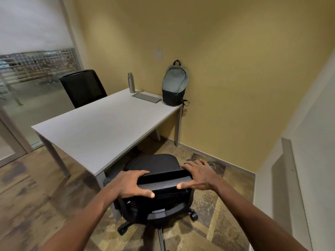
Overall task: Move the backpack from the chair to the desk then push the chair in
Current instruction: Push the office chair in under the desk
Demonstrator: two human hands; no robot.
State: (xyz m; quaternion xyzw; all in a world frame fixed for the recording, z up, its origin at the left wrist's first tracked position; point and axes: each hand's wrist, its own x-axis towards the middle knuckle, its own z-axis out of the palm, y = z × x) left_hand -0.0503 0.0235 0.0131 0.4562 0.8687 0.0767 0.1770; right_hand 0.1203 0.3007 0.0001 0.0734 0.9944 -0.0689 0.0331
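Note:
A grey and black backpack point(174, 84) stands upright on the far right corner of the white desk point(101, 127), leaning against the yellow wall. A black wheeled office chair point(154, 164) sits at the desk's near edge, its seat partly under the top. My left hand point(133, 183) grips the left end of the chair's backrest top. My right hand point(198, 175) grips the right end of the same backrest, fingers over the front and thumb behind.
A metal bottle point(131, 82) and a flat grey panel point(146, 97) lie on the desk's far end. A second black chair point(83, 87) stands behind the desk. A glass partition point(27, 78) is at left, a white wall point(308, 160) at right.

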